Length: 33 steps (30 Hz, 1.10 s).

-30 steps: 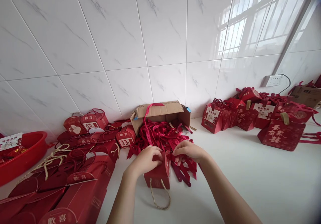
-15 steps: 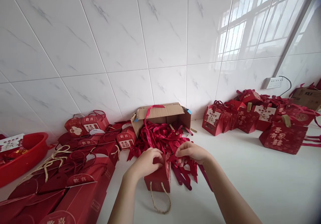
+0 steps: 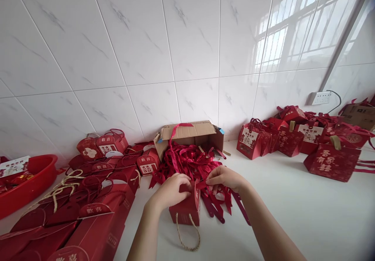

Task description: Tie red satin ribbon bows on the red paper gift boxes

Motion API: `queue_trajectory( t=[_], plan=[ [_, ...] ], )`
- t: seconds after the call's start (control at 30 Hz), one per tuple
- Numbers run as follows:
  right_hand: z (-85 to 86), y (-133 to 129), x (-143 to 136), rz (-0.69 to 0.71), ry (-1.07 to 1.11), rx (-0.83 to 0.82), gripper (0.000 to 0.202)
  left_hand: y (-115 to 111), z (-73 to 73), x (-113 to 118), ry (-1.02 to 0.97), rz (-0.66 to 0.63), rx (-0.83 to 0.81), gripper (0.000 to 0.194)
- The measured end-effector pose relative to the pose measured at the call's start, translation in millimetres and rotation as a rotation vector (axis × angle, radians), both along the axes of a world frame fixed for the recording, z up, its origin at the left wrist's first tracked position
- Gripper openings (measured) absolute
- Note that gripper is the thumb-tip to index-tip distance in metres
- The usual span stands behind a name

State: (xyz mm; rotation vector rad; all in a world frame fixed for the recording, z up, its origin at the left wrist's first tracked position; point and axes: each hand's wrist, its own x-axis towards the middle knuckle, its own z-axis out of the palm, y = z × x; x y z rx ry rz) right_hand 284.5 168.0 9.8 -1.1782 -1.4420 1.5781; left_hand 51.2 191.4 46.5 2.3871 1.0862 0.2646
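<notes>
A small red gift box [image 3: 185, 211] stands on the white countertop in front of me, its twisted cord handle [image 3: 188, 245] hanging down toward me. My left hand [image 3: 175, 189] curls over the top of the box from the left, thumb and fingers closed on its upper edge. On the other side, my right hand [image 3: 224, 180] pinches a short red ribbon [image 3: 202, 184] beside the raised flap. Its lower fingers are partly hidden. Behind both hands lies a tangled heap of red ribbons [image 3: 190, 159], spilling from an open cardboard box [image 3: 191, 131].
Closed red gift boxes [image 3: 108, 210] crowd the left side, by a red basin [image 3: 35, 185]. Red bags [image 3: 332, 161] with ribbon handles stand along the right. A tiled wall [image 3: 196, 54] with a socket strip [image 3: 320, 98] closes off the back.
Almost nothing differs. The right hand keeps its pinch on the ribbon by the flap, and the left hand stays on the box. The whole view has shifted very slightly.
</notes>
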Motion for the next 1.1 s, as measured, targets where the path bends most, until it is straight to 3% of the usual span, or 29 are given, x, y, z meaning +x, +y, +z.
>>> queue_trajectory(
  t=[0.17,0.3,0.63,0.8,0.87,1.0,1.1],
  plan=[
    [-0.6,-1,-11,-0.01,-0.042,-0.004,0.021,-3,4.2,-4,-0.049,-0.002,-0.035,0.035],
    [1.8,-4,-21,-0.035,-0.044,-0.001,0.019,-6,5.7,-5,-0.074,0.038,-0.024,0.023],
    [0.6,-7,-33,-0.018,-0.131,0.088,0.023,-6,3.2,1,-0.022,0.146,-0.089,0.022],
    [4.3,-9,-27,-0.138,-0.373,0.265,0.041,-10,15.2,-1,-0.212,0.232,-0.018,0.022],
    [10.9,-14,-28,-0.14,-0.298,0.365,0.042,-19,24.7,-2,-0.305,0.227,-0.016,0.023],
    [26.3,-26,-34,0.145,0.073,0.344,0.039,-48,43.4,-3,-0.386,0.131,0.005,0.024],
    [35.9,-35,-37,0.122,0.112,0.394,0.025,-66,54.4,-8,-0.367,0.088,0.075,0.023]
  ],
)
